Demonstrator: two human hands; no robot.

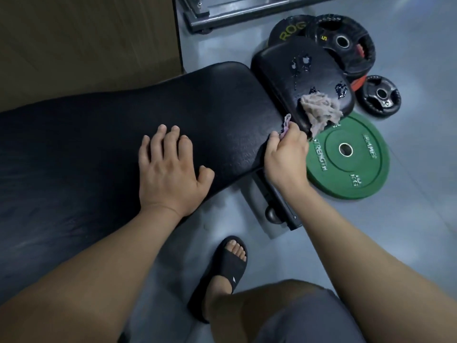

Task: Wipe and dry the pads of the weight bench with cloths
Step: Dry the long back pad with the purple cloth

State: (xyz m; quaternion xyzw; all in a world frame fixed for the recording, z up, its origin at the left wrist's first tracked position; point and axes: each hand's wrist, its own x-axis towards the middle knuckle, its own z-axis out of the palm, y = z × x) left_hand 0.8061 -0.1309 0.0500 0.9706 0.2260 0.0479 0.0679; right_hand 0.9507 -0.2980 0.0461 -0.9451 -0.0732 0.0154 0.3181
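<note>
A black slide sandal [227,271] stands below the hands. The left hand [170,174] lies flat, fingers spread, on the long black back pad [99,125]. To its right, the right hand [286,154] pinches a small pink cloth [286,123] at that pad's end. Just beyond, a crumpled beige cloth [321,111] lies on the smaller, wet black seat pad [284,68].

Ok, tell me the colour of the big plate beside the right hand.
The plate is green with pale lettering; head view.
</note>
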